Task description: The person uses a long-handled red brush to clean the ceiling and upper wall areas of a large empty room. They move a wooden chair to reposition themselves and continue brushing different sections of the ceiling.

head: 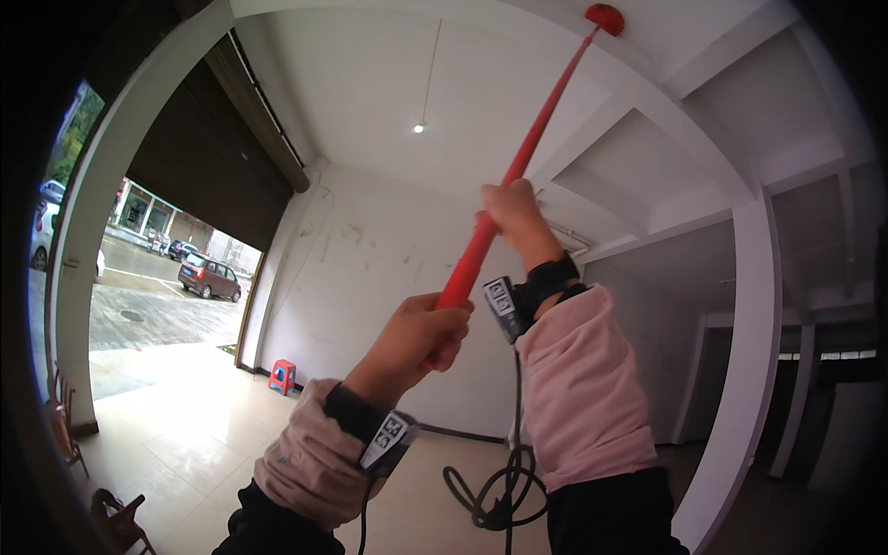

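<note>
My left hand (pixel 416 336) grips the thick lower end of a long red telescopic pole (pixel 524 154). Higher up the same pole, my right hand (pixel 510 208) is closed round it. The pole slants up and to the right, and at its far end a red fan-shaped brush head (pixel 605 19) is at the white ceiling beam (pixel 666 114); whether its bristles touch the beam I cannot tell. Both wrists wear black straps with small boxes, from which black cables (pixel 510 485) hang down.
A red and blue plastic stool (pixel 282 377) stands by the left wall. Wooden chairs (pixel 114 517) are at the lower left. A partly raised roller shutter (pixel 215 152) leaves a view of parked cars. A lit bulb (pixel 418 128) hangs from the ceiling, and a white column (pixel 749 305) stands at right.
</note>
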### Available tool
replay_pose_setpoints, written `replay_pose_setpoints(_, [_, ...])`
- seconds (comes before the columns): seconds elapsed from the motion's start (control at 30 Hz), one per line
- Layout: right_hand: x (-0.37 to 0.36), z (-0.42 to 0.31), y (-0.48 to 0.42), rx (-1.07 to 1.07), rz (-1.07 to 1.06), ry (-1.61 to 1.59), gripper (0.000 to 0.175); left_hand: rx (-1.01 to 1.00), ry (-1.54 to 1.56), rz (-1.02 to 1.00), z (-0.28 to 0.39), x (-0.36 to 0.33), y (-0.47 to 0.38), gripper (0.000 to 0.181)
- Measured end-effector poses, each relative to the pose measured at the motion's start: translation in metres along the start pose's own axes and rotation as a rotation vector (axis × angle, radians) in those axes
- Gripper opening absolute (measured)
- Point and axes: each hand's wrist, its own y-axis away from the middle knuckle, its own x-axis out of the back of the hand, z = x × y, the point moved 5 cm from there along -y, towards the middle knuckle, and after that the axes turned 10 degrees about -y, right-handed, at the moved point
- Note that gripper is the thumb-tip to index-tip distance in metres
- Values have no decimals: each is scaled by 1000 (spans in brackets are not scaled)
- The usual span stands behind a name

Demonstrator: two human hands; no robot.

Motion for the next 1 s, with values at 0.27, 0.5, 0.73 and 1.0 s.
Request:
replay_pose_setpoints(0.27, [-43,4,44,-73,-125,15,44,-16,-39,166,-16,10,44,30])
replay_pose_setpoints(0.5, [-53,-8,62,-127,-234,-92,47,-16,-132,317,-10,-3,64,31])
replay_pose_setpoints(0.73, [-57,-14,67,-143,-401,-163,35,-5,-373,432,-14,-29,60,29])
replay_pose_setpoints(1.0, [-94,-12,66,-101,-471,-305,17,32,-573,587,-4,-14,59,28])
